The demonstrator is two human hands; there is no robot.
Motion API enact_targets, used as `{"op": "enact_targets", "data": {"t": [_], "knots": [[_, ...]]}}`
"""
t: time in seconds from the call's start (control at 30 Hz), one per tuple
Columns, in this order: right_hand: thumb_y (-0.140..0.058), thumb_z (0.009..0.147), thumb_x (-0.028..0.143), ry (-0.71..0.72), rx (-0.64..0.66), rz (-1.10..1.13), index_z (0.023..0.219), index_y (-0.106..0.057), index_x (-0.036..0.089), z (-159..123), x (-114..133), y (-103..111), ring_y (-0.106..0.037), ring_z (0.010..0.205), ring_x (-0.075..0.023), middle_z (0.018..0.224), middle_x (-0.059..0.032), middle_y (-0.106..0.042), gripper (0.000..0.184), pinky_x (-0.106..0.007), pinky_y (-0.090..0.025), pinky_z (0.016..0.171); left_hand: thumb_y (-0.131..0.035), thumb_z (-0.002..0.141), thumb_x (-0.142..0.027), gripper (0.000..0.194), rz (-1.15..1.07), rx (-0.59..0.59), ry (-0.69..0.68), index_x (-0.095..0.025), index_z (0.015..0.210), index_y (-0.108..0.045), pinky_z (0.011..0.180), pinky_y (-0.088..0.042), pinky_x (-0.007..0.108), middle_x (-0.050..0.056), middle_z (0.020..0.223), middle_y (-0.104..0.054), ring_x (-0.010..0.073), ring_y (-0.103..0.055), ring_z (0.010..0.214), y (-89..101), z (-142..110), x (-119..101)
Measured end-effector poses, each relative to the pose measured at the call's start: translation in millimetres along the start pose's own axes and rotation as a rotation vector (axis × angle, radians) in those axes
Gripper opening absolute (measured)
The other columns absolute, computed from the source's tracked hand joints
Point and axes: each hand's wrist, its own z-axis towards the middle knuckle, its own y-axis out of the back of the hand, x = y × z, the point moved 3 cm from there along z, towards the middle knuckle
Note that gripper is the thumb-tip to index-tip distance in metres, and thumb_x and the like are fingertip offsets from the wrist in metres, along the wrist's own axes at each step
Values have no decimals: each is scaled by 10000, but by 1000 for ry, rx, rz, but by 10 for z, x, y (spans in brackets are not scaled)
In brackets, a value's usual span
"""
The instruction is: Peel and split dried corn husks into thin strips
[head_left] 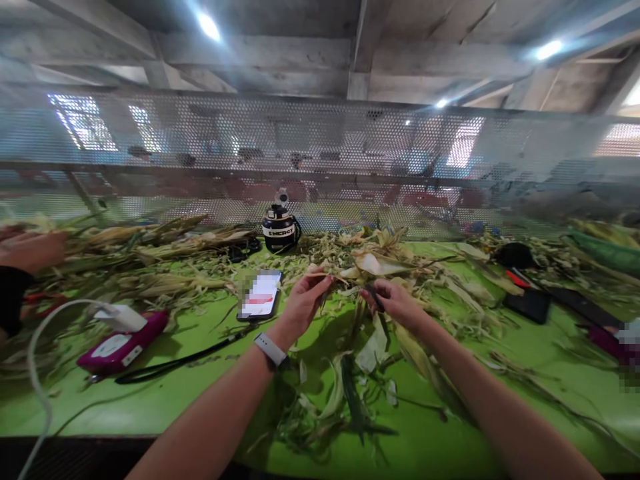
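Observation:
Near the middle of the table, my left hand (305, 300) is closed in a pinch on a thin strip of dry corn husk (327, 275). A pale watch is on that wrist. To its right, my right hand (393, 300) is closed around a small dark tool (373, 297); its kind is hidden by the fingers. Behind both hands is a loose heap of pale corn husks (385, 265). Green and cream husk scraps (345, 393) lie on the green table (430, 447) below them.
A lit phone (260, 295) lies left of my hands, with a black ENERGY bottle (280, 230) behind. At left are a purple power strip (123, 343) and a co-worker's hand (35, 250). A dark phone (530, 303) and green basket (605, 253) are right. A perforated partition (330, 140) stands behind.

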Motion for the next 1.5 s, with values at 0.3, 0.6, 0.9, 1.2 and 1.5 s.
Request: {"op": "enact_targets", "data": {"t": [0.3,0.6,0.9,1.2,1.5], "knots": [[-495,707,727,-106,338,216,664,-566,145,-189,210,-99,-416,470,-89,567,-16,-597,589,-231,-286,472,-817,541,-212,373,-37,-125,-181,-178,861,-627,768,-462,246,-13,809,-686,96,-625,749,101,84,-61],[-495,705,733,-122,327,247,653,-569,148,-172,168,-134,-388,459,-85,569,-13,-594,591,-234,-256,459,-847,454,-263,399,61,-119,-142,-176,789,-649,732,-441,246,-20,774,-681,113,-609,759,5,15,-33],[-533,689,721,-102,258,274,639,-575,142,-147,158,-117,-363,431,-69,543,-11,-597,583,-230,-235,447,-848,453,-253,406,80,-106,-149,-177,800,-652,786,-438,253,-25,763,-676,108,-603,764,-2,5,-24],[-524,702,714,-99,222,265,619,-557,142,-138,121,-119,-341,414,-62,511,2,-568,579,-229,-204,437,-852,437,-263,417,72,-112,-150,-184,787,-641,764,-443,249,-25,755,-669,110,-600,756,-5,4,-27],[-555,679,710,-101,203,286,616,-524,142,-107,74,-129,-363,415,-52,508,9,-553,573,-210,-214,414,-852,438,-274,434,85,-114,-164,-181,805,-639,759,-441,254,-19,770,-669,114,-597,761,15,21,-9]]}}
